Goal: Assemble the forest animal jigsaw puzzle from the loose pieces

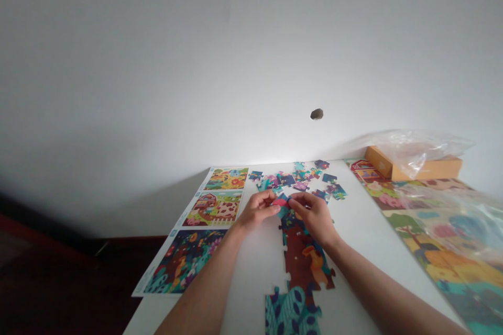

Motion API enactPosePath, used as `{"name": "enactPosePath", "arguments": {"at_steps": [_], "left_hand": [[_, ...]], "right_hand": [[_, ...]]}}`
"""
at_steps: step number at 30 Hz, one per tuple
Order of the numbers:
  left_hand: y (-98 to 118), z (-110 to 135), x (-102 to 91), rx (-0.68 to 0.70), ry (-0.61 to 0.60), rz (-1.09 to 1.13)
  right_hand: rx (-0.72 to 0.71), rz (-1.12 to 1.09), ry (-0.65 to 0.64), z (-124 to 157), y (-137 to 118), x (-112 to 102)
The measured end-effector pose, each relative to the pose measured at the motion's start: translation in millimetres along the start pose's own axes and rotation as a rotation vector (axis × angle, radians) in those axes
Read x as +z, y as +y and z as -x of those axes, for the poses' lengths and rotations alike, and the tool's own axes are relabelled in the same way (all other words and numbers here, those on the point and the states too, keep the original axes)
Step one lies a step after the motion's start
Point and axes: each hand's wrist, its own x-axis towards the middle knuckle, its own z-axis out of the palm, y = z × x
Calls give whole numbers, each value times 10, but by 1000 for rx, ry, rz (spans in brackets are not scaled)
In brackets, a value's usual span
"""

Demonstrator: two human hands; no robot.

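Both my hands meet over the top end of a partly joined jigsaw puzzle (pixel 296 251) lying on a white table. Fingers and thumb of my left hand (pixel 257 211) pinch a puzzle piece (pixel 280 202) with a red patch on it. From the other side my right hand (pixel 312 212) grips the same piece, its fingertips closed at the edge. The fingers cover part of the piece, so whether it touches the joined strip I cannot tell. Just beyond the hands lie several loose puzzle pieces (pixel 301 177), dark blue, teal and purple.
A picture sheet (pixel 214 227) with three printed scenes lies on the left, partly behind my left forearm. To the right are a finished farm and savanna puzzle (pixel 424 241), an orange box part (pixel 428 170) and clear plastic bags (pixel 424 146). A wall with a hole (pixel 316 114) stands behind.
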Motion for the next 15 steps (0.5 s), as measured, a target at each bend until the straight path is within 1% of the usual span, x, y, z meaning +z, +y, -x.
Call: {"name": "enactPosePath", "arguments": {"at_steps": [3, 7, 9, 13, 15], "left_hand": [[6, 10, 18, -1, -48, 5], [22, 5, 39, -17, -72, -38], [23, -4, 33, 16, -28, -72], [-1, -22, 7, 66, 122, -85], [-22, -28, -4, 76, 147, -80]], "right_hand": [[-31, -6, -21, -23, 13, -19], [-65, 78, -59, -1, 1, -35], [-137, 147, -80, 22, -27, -54], [-396, 329, -148, 48, -71, -101], [-443, 370, -150, 44, -66, -113]]}}
